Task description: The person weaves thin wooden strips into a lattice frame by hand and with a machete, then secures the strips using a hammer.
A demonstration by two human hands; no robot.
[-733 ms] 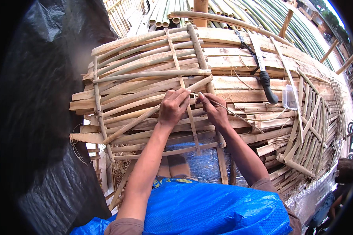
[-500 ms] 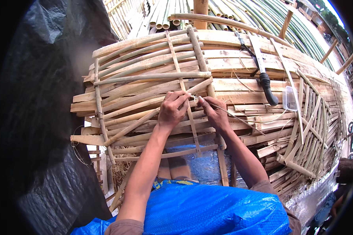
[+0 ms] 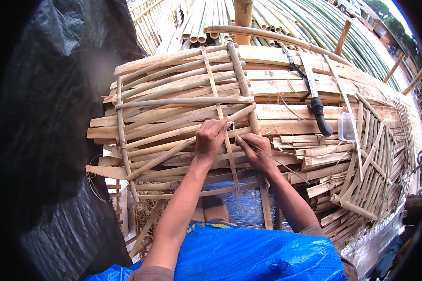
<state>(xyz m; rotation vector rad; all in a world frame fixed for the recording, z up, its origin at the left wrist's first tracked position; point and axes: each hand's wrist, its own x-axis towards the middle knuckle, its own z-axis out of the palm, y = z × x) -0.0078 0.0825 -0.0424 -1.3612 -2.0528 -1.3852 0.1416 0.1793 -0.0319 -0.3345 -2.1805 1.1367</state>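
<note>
A lattice frame of split bamboo slats lies in front of me. At a crossing with its narrow upright slat, my left hand is closed, thumb and fingers pinched. A small pale loop of thin bamboo strip shows at those fingertips. Slightly lower and to the right, my right hand pinches the same kind of strip, whose long tail trails down to the right. What lies inside the left fingers is partly hidden.
The lattice rests on stacked split bamboo. A machete with a black handle and a clear plastic container lie to the right, near another slatted panel. Black sheeting hangs left; blue tarp covers my lap.
My right hand has drawn down and away from the left, widening the gap between them. The small loop now stands out at the left fingertips. The whole view has shifted slightly.
</note>
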